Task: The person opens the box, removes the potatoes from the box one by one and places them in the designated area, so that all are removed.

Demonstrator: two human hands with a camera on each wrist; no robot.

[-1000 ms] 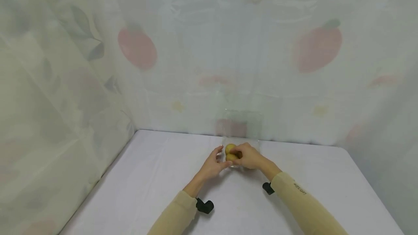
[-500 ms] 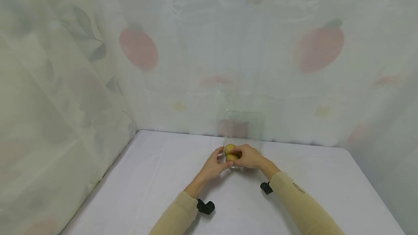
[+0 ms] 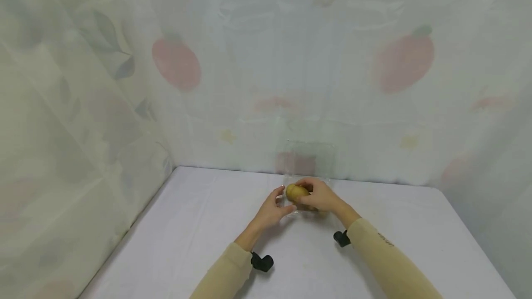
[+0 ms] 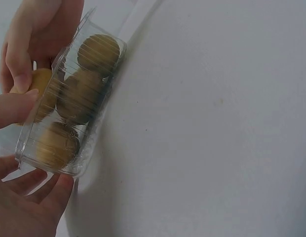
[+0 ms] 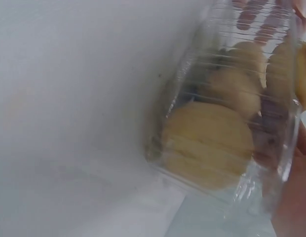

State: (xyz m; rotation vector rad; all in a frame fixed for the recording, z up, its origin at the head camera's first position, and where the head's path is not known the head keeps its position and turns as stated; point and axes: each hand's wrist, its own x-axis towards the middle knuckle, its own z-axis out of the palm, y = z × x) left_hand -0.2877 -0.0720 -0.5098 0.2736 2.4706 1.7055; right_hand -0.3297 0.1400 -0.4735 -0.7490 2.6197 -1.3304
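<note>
A clear ribbed plastic box [image 4: 86, 157] stands at the table's far middle, several yellow-brown ovals resembling small potatoes inside. Its transparent lid [image 3: 325, 152] stands raised behind it. My left hand [image 3: 269, 211] holds the box's left end, thumb over the rim and fingers against the outside in the left wrist view. With my right hand [image 3: 323, 196], I pinch one yellow-brown oval [image 4: 41, 81] between thumb and fingers at the box's open top. Through the wall, an oval [image 4: 98, 53] shows at one end and another oval [image 4: 58, 145] at the other.
The box stands on a white-covered table [image 3: 187, 225], close to a hanging pale curtain [image 3: 232, 73] printed with fruit. Another curtain [image 3: 62, 160] borders the left side. Black mounts [image 3: 262, 263] sit at both wrists, beside the beige sleeves [image 3: 228, 269].
My right hand has shifted and turned slightly, and the pinched oval has moved up and back, now overlapping the other one in the head view. The left hand stays in place.
</note>
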